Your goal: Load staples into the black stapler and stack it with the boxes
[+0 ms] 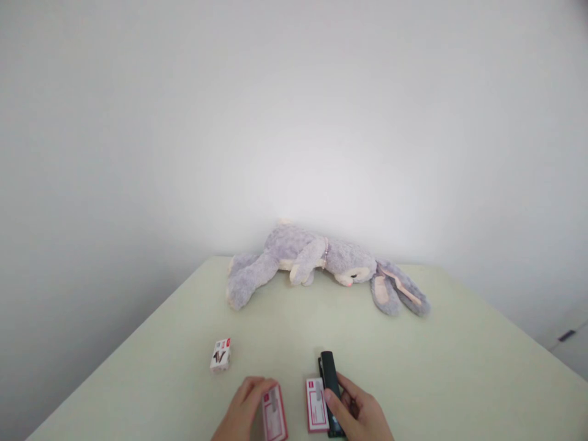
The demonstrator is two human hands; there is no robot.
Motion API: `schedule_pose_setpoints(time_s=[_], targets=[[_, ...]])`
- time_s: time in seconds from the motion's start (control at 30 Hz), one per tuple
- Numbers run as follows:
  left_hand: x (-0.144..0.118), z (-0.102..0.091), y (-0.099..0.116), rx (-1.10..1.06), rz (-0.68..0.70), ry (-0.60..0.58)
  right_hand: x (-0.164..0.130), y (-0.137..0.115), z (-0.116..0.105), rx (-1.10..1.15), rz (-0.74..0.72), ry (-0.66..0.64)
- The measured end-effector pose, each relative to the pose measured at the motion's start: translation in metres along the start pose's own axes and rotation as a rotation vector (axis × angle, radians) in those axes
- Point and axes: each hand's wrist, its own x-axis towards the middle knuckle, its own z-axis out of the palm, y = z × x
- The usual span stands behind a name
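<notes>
A plush rabbit [321, 263] lies behind the stapler [329, 375] (a small box [221, 355] sits left).

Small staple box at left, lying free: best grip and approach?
Probably pinch the staple box across its two long sides, coming from above. It lies flat on the table, apart from the left hand and the other boxes, with bare table on every side, so fingers can drop down on either flank.
</notes>
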Motion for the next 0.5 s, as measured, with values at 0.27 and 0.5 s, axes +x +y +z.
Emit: schedule_pose_setpoints(time_s=[0.27,0.5], targets=[[0.05,0.022,0.08,-0.115,0.045,-0.224,0.004,0.007,0.003,0.037,-0.022,0.005],[0.048,0.04,0.07,-0.106,0.11,-0.129,-0.008,0.025,0.014,0.179,-0.048,0.209]])
